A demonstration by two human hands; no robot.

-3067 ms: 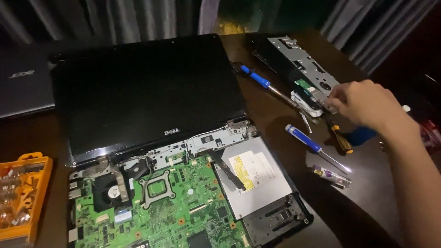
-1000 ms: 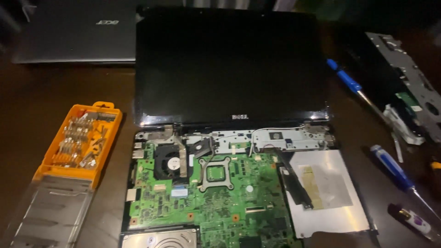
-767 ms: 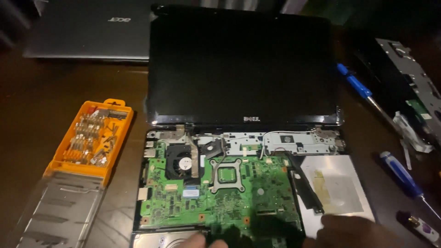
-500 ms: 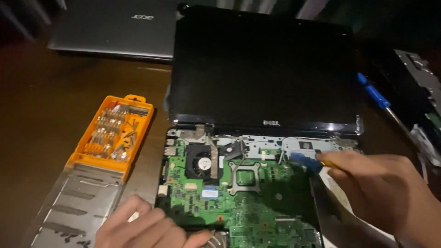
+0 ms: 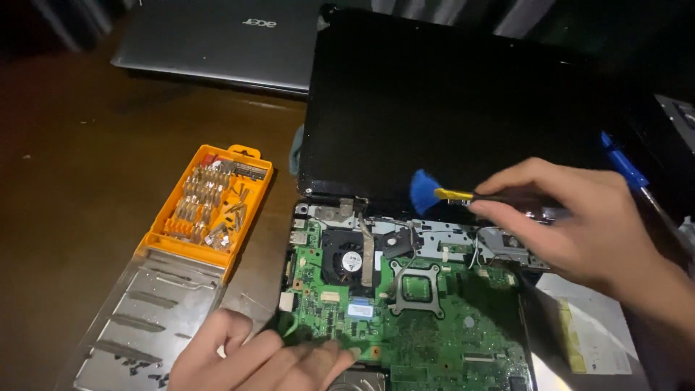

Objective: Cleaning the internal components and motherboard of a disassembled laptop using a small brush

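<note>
An opened black laptop (image 5: 449,94) lies in front of me, its dark screen tilted back and its green motherboard (image 5: 434,326) bare, with a round black fan (image 5: 351,261) at the upper left. My right hand (image 5: 579,224) grips a thin dark tool (image 5: 452,194) with a yellow collar and a flat blue end. That end sits at the screen's lower edge, just above the hinge strip. My left hand (image 5: 260,358) rests flat, fingers spread, on the motherboard's lower left corner and holds nothing.
An orange case of screwdriver bits (image 5: 210,203) with its clear lid (image 5: 145,326) folded open lies left of the laptop. A closed grey laptop (image 5: 232,36) sits at the back. A blue-handled screwdriver (image 5: 622,163) lies far right; a silver drive (image 5: 586,326) fills the chassis' right side.
Both hands have come into view from below. The right hand carried the blue-tipped tool up from the board to the screen's lower edge; the left hand settled on the board's corner.
</note>
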